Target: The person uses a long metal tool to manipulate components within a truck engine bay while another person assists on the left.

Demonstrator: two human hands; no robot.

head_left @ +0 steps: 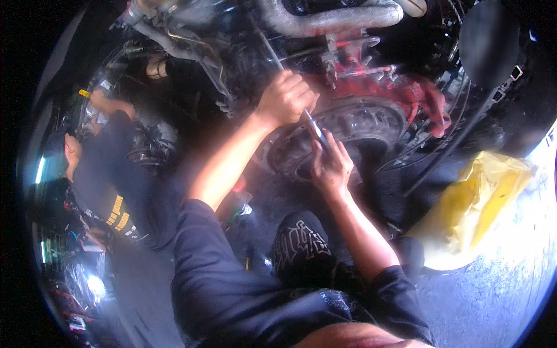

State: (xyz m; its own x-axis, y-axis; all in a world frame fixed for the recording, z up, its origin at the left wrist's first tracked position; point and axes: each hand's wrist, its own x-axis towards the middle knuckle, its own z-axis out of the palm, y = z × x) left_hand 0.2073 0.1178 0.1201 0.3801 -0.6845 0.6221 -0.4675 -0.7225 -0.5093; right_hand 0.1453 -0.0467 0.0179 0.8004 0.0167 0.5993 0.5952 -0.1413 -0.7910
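A long thin metal bar [310, 123] runs slantwise down from the dark machinery at the top of the view. My left hand [286, 100] is wrapped in a fist around its middle. Lower down, my right hand [334, 165] has its fingers and thumb closed about the near end, which looks smooth and pale. Just beyond and under my hands lies a dark round wheel-like part [383, 119] with openings around its rim. The bar's far tip fades into shadow, so what it touches is hard to see.
Behind the wheel are red metal parts [420, 95] and a thick grey pipe [342, 23]. A crumpled yellow plastic bag [484, 191] stands at right. On the left, a co-worker in a dark shirt [116, 174] reaches into machinery, a yellow-handled thing [85, 93] near one hand.
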